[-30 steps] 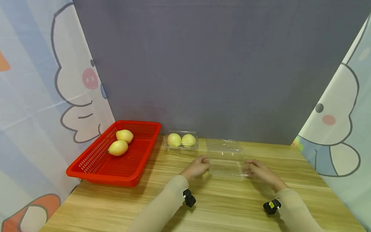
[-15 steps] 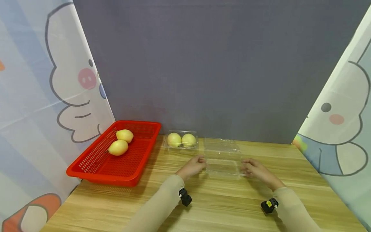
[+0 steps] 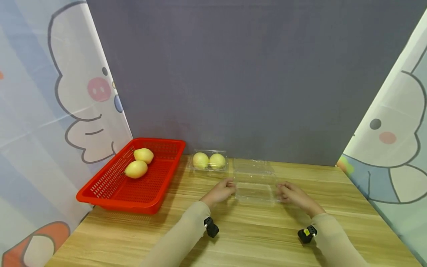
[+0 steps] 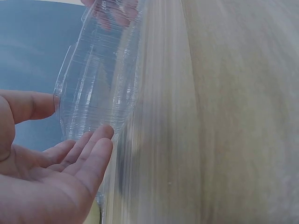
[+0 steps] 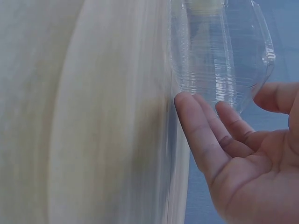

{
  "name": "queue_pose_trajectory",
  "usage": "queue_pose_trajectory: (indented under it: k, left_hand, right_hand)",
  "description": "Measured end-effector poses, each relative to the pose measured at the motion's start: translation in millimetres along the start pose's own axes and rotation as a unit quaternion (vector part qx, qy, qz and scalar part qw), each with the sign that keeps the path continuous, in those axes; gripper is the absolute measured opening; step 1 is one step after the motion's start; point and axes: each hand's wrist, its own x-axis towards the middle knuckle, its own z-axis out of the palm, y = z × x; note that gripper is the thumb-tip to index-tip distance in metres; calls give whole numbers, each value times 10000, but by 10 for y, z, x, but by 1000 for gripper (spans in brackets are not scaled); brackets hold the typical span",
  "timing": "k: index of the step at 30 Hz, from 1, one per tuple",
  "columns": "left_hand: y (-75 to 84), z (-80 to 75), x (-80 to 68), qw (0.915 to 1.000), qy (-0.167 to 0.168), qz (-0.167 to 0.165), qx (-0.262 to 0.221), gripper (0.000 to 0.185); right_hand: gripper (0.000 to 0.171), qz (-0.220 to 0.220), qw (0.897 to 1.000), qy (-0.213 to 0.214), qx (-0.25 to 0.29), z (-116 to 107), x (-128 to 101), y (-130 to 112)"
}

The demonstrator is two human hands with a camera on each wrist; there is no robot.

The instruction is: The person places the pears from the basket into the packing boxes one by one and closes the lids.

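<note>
A clear plastic clamshell box (image 3: 255,191) lies on the table with its lid (image 3: 253,166) folded up behind it. At its left end is my left hand (image 3: 218,193); in the left wrist view the thumb touches the rim and fairly straight fingers (image 4: 96,158) lie against the lower wall. My right hand (image 3: 295,195) is at the opposite end, its thumb at the rim and extended fingers (image 5: 196,126) by the lower end wall. No fruit shows inside this box. Left of it stands another clear box (image 3: 209,170), holding two pale yellow fruits (image 3: 217,161).
At the left a red perforated basket (image 3: 166,174) holds two pale yellow, pear-like fruits (image 3: 136,169). The wooden table (image 3: 260,237) runs back to a grey backdrop (image 3: 233,74). Cartoon-printed cloth hangs on both sides.
Both hands and the open clamshell box have shifted slightly left, nearer the fruit-filled box. The basket and the fruits have stayed in place.
</note>
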Motion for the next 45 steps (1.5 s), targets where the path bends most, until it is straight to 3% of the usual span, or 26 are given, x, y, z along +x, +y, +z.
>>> queue_pose_trajectory:
  k: [9,16,23,35,45]
  left_hand:
    - [-16,-2,-28,9998,-27,1,-172,60]
    - [-33,-4,-13,9997,-9,72,-216,59]
    - [-39,-19,-26,9999,-20,30,-164,59]
    - [19,-40,-60,9998,-136,56,-132,62]
    - [64,-86,-96,9977,-202,107,640,62]
  right_hand:
    - [56,-18,9998,137,148,14,82,38]
    - [37,110,9973,109,723,18,180,51]
    - [61,69,9900,-63,1409,18,182,103]
    - [61,402,9752,154,2173,35,188,112]
    - [62,397,9747,204,2190,34,181,112]
